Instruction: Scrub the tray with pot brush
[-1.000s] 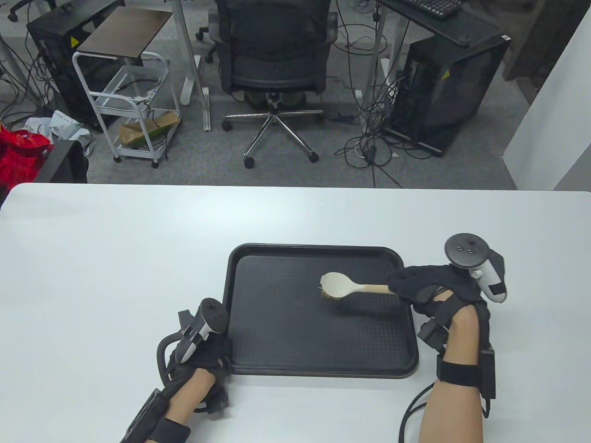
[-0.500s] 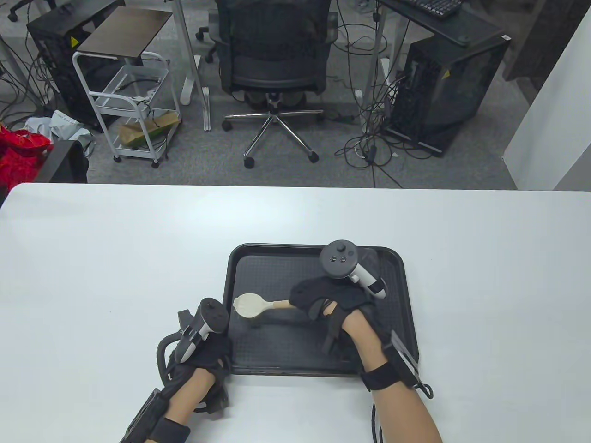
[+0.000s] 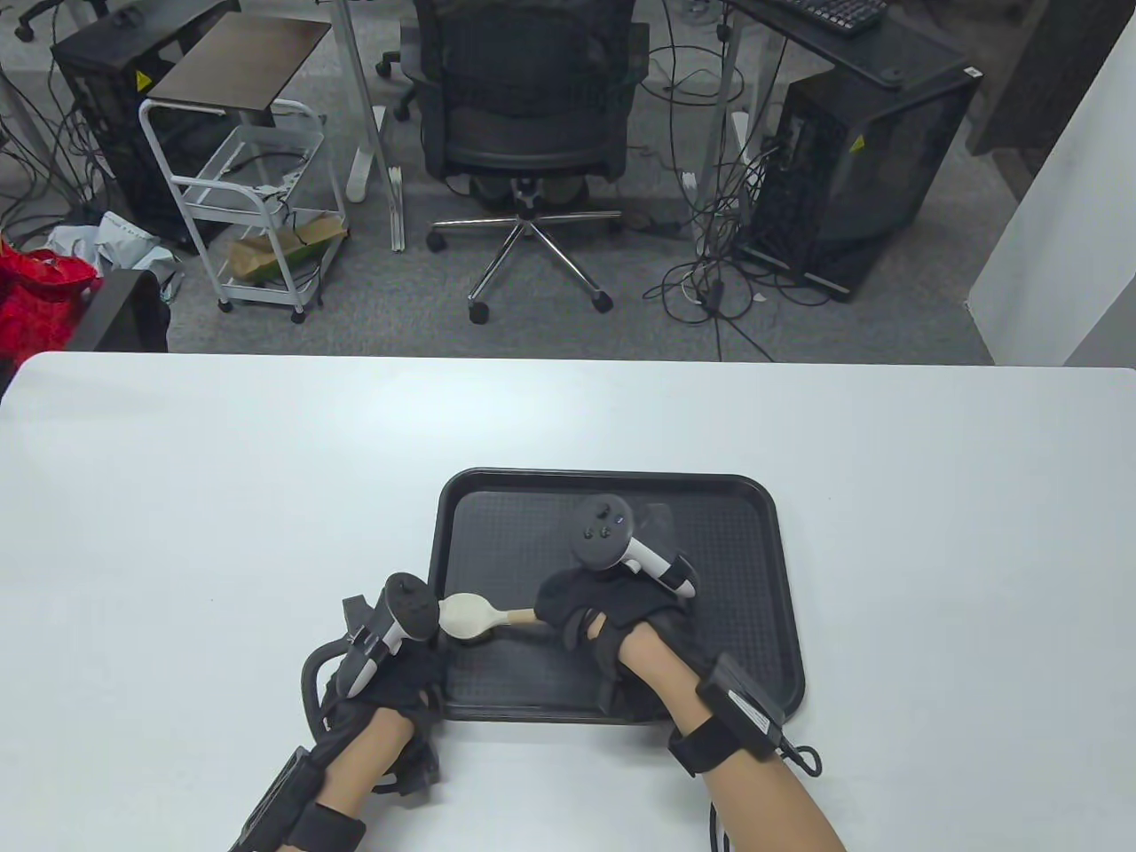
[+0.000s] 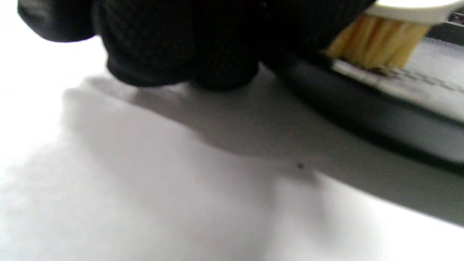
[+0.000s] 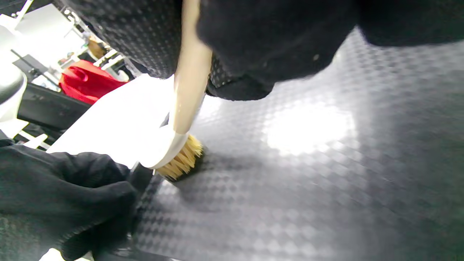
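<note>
Black, the tray (image 3: 728, 568) lies on the white table (image 3: 177, 497) in the table view; the right hand (image 3: 595, 612) over it curls its fingers round the pot brush (image 3: 470, 615) handle, head pointing to nine o'clock at the tray's left edge. The left hand (image 3: 390, 674) sits at the tray's seven o'clock corner. Left wrist view: curled fingers (image 4: 174, 43) on the rim (image 4: 362, 108), bristles (image 4: 377, 43) at two o'clock. Right wrist view: bristles (image 5: 181, 161) press the textured floor (image 5: 308, 174), left fingers (image 5: 65, 192) gripping the rim at eight o'clock
</note>
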The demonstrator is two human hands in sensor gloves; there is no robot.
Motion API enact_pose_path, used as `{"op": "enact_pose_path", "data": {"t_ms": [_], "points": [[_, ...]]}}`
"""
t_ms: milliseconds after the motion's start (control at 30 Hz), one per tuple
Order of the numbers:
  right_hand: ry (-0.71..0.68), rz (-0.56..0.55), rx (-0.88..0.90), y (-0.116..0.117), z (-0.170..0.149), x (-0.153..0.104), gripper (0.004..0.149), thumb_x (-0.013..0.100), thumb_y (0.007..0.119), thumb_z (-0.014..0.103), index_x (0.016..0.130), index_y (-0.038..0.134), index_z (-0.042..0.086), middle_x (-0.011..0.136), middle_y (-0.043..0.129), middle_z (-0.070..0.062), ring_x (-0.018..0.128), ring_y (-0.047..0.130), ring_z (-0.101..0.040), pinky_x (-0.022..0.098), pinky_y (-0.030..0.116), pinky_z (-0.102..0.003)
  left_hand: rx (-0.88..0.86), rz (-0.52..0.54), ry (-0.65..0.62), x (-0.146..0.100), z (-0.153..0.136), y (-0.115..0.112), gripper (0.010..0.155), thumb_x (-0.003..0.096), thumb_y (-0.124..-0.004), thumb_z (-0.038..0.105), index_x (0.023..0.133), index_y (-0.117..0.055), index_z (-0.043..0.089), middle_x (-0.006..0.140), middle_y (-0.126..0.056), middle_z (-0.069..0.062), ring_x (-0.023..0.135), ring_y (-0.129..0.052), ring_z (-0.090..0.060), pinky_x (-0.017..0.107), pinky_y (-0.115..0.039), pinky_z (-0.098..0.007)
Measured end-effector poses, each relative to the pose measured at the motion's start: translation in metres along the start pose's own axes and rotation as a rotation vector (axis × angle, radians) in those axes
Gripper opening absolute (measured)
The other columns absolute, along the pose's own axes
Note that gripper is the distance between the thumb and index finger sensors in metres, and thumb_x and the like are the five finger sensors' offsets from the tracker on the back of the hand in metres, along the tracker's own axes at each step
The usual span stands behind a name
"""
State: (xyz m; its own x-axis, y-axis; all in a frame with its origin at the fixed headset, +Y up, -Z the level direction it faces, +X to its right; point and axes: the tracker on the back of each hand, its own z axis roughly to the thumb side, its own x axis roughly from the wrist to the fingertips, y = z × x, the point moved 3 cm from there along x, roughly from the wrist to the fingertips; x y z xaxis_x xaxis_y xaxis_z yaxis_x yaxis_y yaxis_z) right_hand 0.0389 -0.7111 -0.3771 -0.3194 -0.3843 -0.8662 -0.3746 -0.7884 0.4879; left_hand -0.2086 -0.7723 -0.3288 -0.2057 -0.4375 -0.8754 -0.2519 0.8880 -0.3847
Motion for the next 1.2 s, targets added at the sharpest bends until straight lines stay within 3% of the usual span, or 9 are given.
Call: {"op": "enact_pose_path", "data": {"t_ms": [300,933,1200], "points": [[0.087,-0.013,0.128,-0.012,-0.08,-0.033,0.046,0.046,0.086,0.039,0.085,0.088,0.015,0.054,0.098,-0.015,0.013,0.095,-0.026,0.021,0.081,-0.048,0.011,0.003,0.001,0.0,0.001,0.0,0.06,0.0423,-0.079,0.047,0.086,-0.068,0.007,0.063,-0.091,0.0,0.04,-0.1,-0.019,0.043,-0.083,-0.049],[0.262,0.034,0.074,-0.058,-0.145,-0.064,0.046,0.045,0.088,0.039,0.085,0.089,0.016,0.055,0.098,-0.015,0.016,0.096,-0.028,0.024,0.08,-0.05,0.008,0.003,0.001,-0.001,0.001,0.0,0.06,0.0422,-0.079,0.047,0.086,-0.068,0.008,0.063,-0.091,0.0,0.04,-0.1,-0.019,0.043,-0.083,-0.049],[0.358,-0.003,0.096,-0.079,-0.181,-0.083,0.046,0.043,0.091,0.038,0.083,0.092,0.014,0.054,0.099,-0.016,0.017,0.096,-0.031,0.024,0.08,-0.052,0.008,0.003,0.001,-0.001,0.001,0.0,0.06,0.0423,-0.079,0.047,0.086,-0.068,0.008,0.063,-0.091,0.0,0.04,-0.1,-0.019,0.043,-0.083,-0.049]]}}
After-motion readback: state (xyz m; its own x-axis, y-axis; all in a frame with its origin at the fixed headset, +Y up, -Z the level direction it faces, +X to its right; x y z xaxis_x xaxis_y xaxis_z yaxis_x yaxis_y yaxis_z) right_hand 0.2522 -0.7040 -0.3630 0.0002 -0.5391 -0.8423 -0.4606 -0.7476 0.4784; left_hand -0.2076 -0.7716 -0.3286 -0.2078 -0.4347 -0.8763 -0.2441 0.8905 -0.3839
